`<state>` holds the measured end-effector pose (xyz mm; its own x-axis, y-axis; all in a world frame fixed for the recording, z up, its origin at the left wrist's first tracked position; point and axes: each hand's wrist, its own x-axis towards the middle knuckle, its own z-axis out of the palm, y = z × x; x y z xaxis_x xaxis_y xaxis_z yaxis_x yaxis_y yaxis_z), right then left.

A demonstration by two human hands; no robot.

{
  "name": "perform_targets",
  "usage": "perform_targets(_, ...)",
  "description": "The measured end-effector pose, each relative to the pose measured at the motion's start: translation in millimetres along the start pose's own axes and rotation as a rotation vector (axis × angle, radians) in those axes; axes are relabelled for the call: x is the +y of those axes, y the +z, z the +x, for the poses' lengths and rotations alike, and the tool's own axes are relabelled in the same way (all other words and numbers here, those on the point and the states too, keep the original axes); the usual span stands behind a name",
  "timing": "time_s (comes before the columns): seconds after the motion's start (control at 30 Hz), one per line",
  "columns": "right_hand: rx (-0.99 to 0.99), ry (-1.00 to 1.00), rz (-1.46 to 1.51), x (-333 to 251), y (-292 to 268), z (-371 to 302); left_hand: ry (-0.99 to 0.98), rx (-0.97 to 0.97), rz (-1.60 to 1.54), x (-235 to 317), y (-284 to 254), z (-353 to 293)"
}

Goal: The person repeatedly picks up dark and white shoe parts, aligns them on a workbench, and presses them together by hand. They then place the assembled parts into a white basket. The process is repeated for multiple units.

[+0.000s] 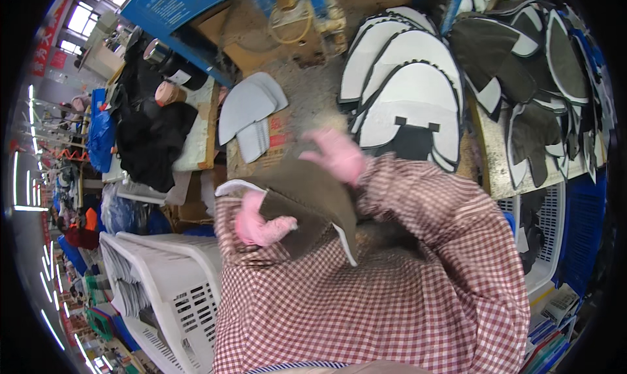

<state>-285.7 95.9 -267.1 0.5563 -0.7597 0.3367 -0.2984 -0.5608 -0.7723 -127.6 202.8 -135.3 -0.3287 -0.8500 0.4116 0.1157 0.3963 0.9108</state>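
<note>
My left hand (256, 225), in a pink glove, grips a dark olive shoe upper piece (304, 194) with white edging. Its thumb lies over the near side of the piece, and the fingers beneath are partly hidden. Just past the far right edge of the piece is my right hand (338, 155), also pink-gloved and slightly blurred by motion. Its fingers and thumb look apart, with nothing seen between them. Beyond my hands, a few light grey curved pieces (251, 106) lie on the worktop. White rounded pieces with dark edges (410, 106) overlap in a pile to the right.
A blue machine frame (179, 5) stands at the far side. More olive upper pieces (496, 54) are heaped on the right-hand table. White plastic baskets flank me, the left one (186, 296) holding stacked pieces. Black cloth (153, 132) hangs off the left table.
</note>
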Motion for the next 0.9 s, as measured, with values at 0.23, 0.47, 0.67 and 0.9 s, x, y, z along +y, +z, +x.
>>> perform_targets(0.23, 0.226, -0.199, -0.090, -37, -102, -2, -0.387, -0.148, 0.634, 30, -67, -58)
perform_targets(0.47, -0.336, 0.385, 0.545, -69, -127, 3, -0.536, -0.224, 0.875, 53, -18, 28)
perform_targets(0.67, -0.398, 0.862, 1.083, -35, -65, -6, -0.295, -0.267, 0.813, 10, -3, 26)
perform_targets(0.9, 0.036, 0.760, 1.284, 19, -74, 54, -0.703, 0.314, -0.094, -101, 0, 31)
